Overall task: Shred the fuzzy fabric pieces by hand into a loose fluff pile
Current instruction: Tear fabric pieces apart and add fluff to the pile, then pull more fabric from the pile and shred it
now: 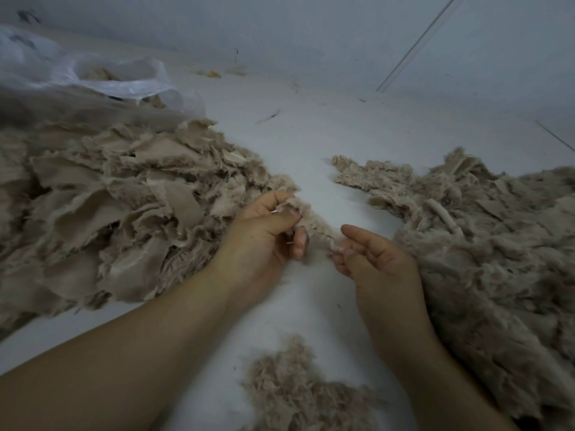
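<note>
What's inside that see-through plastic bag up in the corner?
Through the opening of the plastic bag you can see a little tan fluff, like the fabric scraps in front of it. The cloudy plastic hides whatever lies deeper in the bag.

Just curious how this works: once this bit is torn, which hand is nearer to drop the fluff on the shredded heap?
Probably the right hand: it pinches the strip right beside the fluffy heap. The left hand sits by the untorn pieces.
</note>
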